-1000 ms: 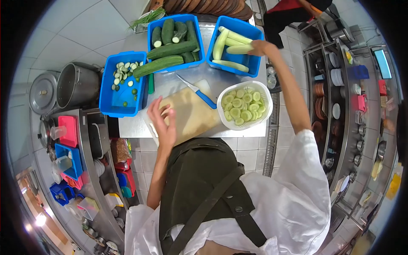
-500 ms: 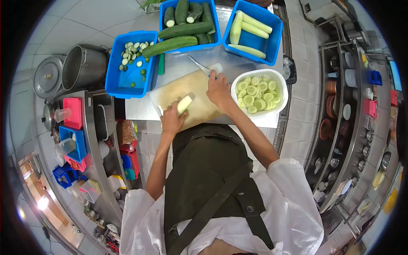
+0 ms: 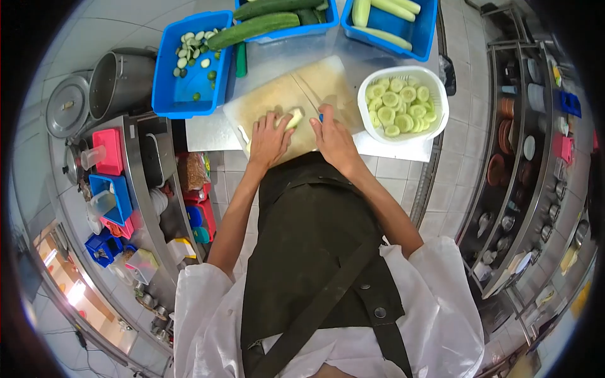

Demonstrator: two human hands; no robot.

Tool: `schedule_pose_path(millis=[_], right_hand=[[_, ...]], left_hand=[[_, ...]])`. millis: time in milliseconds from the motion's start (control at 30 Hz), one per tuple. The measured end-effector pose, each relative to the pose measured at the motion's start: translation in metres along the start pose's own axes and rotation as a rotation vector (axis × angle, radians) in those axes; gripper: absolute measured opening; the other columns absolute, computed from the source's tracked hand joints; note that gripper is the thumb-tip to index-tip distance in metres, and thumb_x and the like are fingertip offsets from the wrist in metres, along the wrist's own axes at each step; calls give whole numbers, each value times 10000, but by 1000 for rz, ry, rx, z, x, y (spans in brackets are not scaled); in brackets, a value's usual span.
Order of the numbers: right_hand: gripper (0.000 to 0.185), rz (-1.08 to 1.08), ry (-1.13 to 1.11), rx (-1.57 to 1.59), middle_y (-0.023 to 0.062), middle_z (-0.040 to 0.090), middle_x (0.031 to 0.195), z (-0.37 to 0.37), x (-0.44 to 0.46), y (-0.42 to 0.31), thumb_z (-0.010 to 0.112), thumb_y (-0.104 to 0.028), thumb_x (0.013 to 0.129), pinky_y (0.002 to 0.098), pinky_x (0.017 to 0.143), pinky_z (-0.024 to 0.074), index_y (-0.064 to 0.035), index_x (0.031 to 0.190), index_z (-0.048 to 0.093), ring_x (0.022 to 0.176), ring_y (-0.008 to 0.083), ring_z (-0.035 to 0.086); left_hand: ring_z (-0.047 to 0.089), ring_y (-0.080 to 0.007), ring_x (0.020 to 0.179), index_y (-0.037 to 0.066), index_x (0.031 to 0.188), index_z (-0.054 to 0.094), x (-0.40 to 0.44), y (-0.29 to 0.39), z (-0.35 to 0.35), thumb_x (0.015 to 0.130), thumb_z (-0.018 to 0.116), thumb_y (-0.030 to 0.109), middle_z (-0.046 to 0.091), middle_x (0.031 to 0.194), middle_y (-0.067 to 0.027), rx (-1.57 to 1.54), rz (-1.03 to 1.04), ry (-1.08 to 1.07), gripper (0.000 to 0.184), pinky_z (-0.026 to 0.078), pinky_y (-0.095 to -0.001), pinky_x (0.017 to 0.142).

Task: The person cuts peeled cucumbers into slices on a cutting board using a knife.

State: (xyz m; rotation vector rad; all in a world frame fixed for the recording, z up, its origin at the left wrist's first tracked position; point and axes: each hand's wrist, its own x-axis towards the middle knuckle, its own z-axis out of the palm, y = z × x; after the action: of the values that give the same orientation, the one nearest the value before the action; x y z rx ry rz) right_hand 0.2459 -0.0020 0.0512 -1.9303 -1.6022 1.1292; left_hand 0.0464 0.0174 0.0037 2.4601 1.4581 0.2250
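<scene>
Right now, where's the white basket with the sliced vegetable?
In the head view, the white basket is on the steel table, right of the cutting board and your right hand, nearer you than the blue bin of peeled vegetables.

Bare board [image 3: 334, 79] ahead of both hands. Knife blade [image 3: 305, 91] juts forward off right hand [image 3: 335, 143], across that gap. White basket [image 3: 403, 134] blocks right side. Blue tub [image 3: 189, 110] ahead-left, strip of table [image 3: 205, 133] between.
</scene>
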Motion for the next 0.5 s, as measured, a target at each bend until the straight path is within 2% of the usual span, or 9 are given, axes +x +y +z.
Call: schedule_pose_path(millis=[67, 100, 167, 300, 367, 500], right_hand=[[234, -29, -51, -30, 338, 633, 826, 6, -5, 5, 490, -156, 1008, 585, 698, 479, 8, 1150, 404, 783, 520, 624], [234, -18, -51, -26, 338, 633, 826, 10, -7, 6, 490, -156, 1008, 585, 698, 479, 8, 1150, 404, 783, 520, 624], [178, -50, -56, -45, 272, 672, 836, 21, -12, 9, 474, -164, 1002, 576, 700, 521, -16, 1084, 420, 760, 519, 643], [203, -47, -49, -134, 288, 673, 846, 37, -16, 12, 503, -162, 981, 569, 717, 531, -17, 1095, 418, 785, 507, 656], [203, -16, -133, -178, 297, 671, 846, 37, -19, 10, 513, -143, 962, 558, 723, 542, -19, 1091, 417, 803, 496, 665], [205, -25, -112, -207, 276, 682, 831, 39, -23, 8, 512, -138, 957, 538, 704, 558, -13, 1089, 417, 785, 473, 683]], left_hand=[[529, -310, 1010, 158, 1277, 568, 4, 0, -4, 947, 592, 332, 527, 1123, -124, 35, -1, -16, 374, 420, -433, 849], [521, -312, 997, 163, 1283, 566, 5, -1, -4, 955, 572, 339, 517, 1120, -121, 38, -7, -23, 373, 418, -435, 840], [520, -313, 1001, 166, 1286, 563, 7, 0, -4, 957, 564, 338, 514, 1125, -124, 41, -12, -57, 371, 417, -440, 841], [513, -319, 1016, 179, 1296, 557, 6, 3, -5, 964, 545, 337, 504, 1134, -131, 64, -43, -114, 368, 414, -455, 845], [511, -321, 1018, 184, 1297, 555, 7, 4, -5, 959, 549, 335, 502, 1131, -133, 62, -44, -114, 370, 414, -458, 845], [509, -325, 1021, 194, 1298, 555, 9, 7, -6, 946, 563, 333, 502, 1116, -137, 53, -55, -120, 378, 415, -463, 843]])
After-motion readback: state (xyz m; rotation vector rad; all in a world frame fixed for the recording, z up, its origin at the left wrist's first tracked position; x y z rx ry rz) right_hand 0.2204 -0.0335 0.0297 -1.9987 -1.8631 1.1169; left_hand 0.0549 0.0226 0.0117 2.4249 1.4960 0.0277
